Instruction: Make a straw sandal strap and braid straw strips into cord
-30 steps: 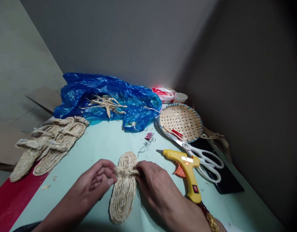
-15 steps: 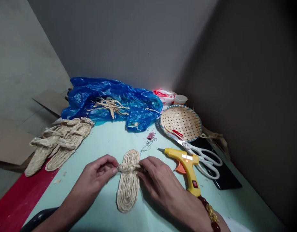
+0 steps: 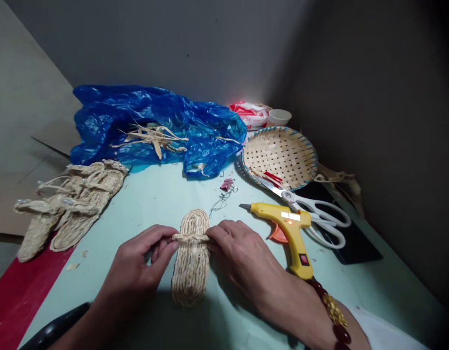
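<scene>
Everything on the desk [image 3: 151, 194] is sitting higher in our view than before. We are pinching the ends of the strap [image 3: 191, 238], left hand [image 3: 141, 257] and right hand [image 3: 241, 255] about equally near; between them, under it, the straw sole [image 3: 190, 277] is pointing long-ways away from us.

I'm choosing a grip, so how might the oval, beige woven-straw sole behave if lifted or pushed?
The oval, beige woven-straw sole is probably light, as it looks like braided plant fibre. Lying flat, it would likely slide, not roll. Its close-set rows suggest slight bending, not flopping.
</scene>
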A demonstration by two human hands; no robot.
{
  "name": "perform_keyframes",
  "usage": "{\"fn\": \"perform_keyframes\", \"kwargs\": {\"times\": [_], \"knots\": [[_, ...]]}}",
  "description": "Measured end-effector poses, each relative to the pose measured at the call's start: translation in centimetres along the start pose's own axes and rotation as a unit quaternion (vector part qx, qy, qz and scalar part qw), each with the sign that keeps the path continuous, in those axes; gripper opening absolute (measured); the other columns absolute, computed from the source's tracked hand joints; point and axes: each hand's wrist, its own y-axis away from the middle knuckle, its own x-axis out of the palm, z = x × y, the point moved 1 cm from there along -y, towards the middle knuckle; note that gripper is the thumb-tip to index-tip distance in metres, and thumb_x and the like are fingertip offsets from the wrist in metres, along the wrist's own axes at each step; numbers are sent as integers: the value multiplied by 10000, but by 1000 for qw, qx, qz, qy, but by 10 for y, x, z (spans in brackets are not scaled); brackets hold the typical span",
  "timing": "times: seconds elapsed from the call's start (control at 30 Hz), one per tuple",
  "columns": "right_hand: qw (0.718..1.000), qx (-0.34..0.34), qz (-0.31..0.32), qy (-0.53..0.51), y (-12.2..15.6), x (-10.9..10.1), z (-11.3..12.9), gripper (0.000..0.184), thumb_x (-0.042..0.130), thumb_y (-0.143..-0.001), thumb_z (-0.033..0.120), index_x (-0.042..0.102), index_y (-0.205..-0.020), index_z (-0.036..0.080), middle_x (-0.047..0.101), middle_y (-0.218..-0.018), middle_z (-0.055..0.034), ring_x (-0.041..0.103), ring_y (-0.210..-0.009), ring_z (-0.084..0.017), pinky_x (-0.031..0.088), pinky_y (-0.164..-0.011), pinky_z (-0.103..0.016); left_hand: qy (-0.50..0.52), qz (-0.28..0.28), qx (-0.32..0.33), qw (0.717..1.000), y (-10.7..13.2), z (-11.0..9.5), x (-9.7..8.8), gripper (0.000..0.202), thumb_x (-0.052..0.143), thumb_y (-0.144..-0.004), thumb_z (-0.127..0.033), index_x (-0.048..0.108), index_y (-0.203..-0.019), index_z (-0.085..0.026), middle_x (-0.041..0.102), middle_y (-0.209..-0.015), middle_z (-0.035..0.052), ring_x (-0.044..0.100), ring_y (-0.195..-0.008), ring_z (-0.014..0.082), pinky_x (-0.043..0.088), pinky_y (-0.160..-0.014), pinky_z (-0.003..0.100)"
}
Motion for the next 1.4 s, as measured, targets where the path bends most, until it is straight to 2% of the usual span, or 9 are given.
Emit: {"fn": "perform_keyframes", "kwargs": {"times": [0.2,0.43,0.57,0.8,0.9,1.03,1.17,1.3,1.4], "knots": [[1000,1,1,16,-5,9,-4,246,485,-803,-17,619,-910,159,597,-881,-66,519,-772,-183,428,-719,-330,-19,12,30,999,-4,-2,-2,108,599,-855,-321,667,-841,-239,616,-756,-20,569,-673,154,427,-642,270],[999,-11,-14,46,-5,15,-8,222,491,-823,-7,610,-894,166,593,-853,-59,518,-756,-188,413,-691,-339,-44,-4,18,999,1,-2,1,87,612,-824,-308,659,-777,-253,590,-693,-43,532,-601,138,398,-588,260],[999,-6,-21,29,-4,14,-7,224,497,-842,-9,611,-905,173,583,-860,-50,514,-775,-185,419,-719,-339,-82,-8,11,997,1,-1,3,118,576,-826,-286,644,-737,-249,519,-626,-62,469,-531,126,365,-532,254],[998,-15,-40,53,-1,10,-2,186,515,-868,29,612,-818,180,572,-909,-71,460,-861,-221,403,-737,-351,-100,-18,34,994,0,1,8,135,538,-804,-251,651,-732,-237,529,-617,-56,455,-503,125,343,-516,258],[997,-21,-33,59,2,3,0,141,522,-874,61,611,-903,166,571,-957,-93,455,-859,-237,415,-736,-371,-97,-23,52,994,0,5,9,152,524,-815,-262,625,-705,-229,464,-588,-61,452,-512,130,351,-533,262],[991,-82,-95,49,11,-6,7,243,485,-936,136,551,-1170,130,576,-1042,-106,470,-893,-238,427,-799,-392,-89,-25,69,993,0,7,12,161,505,-820,-247,591,-685,-227,447,-595,-60,456,-528,132,355,-542,261],[955,-214,-197,61,16,6,17,294,458,-922,152,568,-1187,88,628,-1002,-119,495,-863,-241,404,-754,-394,-77,-20,75,994,0,6,13,140,517,-812,-244,578,-686,-227,453,-598,-61,442,-522,131,355,-526,259],[946,-245,-170,129,10,29,22,270,449,-944,133,623,-1128,38,650,-798,-80,480,-694,-216,356,-610,-375,-70,-17,71,995,-1,5,13,144,500,-816,-236,585,-701,-221,462,-610,-57,441,-525,131,353,-530,266],[943,-232,-152,186,4,40,20,280,475,-951,155,634,-1133,13,654,-796,-79,480,-694,-228,344,-593,-388,-63,-9,73,995,-1,6,14,149,482,-798,-224,598,-703,-218,465,-612,-54,451,-530,134,359,-541,270]]}}
